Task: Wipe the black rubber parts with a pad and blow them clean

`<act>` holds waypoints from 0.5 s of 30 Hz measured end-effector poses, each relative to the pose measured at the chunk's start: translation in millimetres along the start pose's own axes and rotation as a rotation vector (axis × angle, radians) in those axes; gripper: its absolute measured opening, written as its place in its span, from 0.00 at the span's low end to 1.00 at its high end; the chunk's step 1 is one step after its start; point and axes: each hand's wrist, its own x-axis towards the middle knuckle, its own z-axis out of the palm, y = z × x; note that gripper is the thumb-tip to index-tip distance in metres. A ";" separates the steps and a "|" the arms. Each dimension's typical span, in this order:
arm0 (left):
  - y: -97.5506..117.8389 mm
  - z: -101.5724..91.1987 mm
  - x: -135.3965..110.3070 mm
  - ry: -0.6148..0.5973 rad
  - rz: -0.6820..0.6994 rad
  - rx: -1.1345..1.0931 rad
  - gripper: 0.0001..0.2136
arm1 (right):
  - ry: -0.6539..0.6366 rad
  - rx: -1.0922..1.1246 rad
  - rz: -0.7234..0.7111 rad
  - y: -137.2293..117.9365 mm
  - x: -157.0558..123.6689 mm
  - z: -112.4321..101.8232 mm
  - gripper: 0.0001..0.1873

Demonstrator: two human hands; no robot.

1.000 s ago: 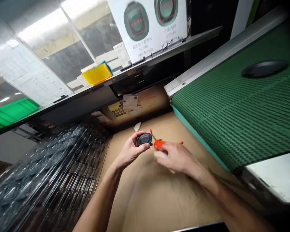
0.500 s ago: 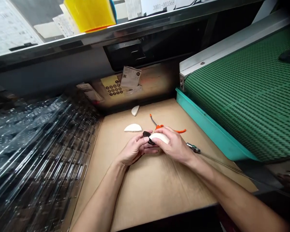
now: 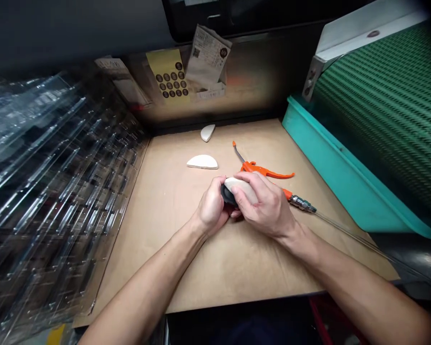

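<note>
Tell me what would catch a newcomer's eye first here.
At the centre, the left hand holds a dark round part and the right hand holds a white half-moon piece against it. Just beyond them, an orange air blow gun lies on the cardboard-covered bench. Clear plastic trays fill the left side, and a green mesh belt the right.

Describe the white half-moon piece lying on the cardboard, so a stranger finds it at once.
On the cardboard sheet, look left of the orange blow gun. The white half-moon piece lies there. It is larger than the small white piece beyond it.
</note>
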 end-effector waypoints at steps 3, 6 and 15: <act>0.1 2.0 -1.3 0.015 0.022 -0.039 0.22 | -0.065 0.151 -0.134 -1.0 2.3 -1.9 0.11; -1.6 1.2 -1.8 -0.040 -0.040 -0.025 0.24 | -0.079 0.063 -0.134 4.4 4.3 -6.2 0.11; 2.4 -8.0 1.6 -0.105 -0.073 0.004 0.25 | -0.180 0.239 -0.136 7.5 8.0 -14.4 0.09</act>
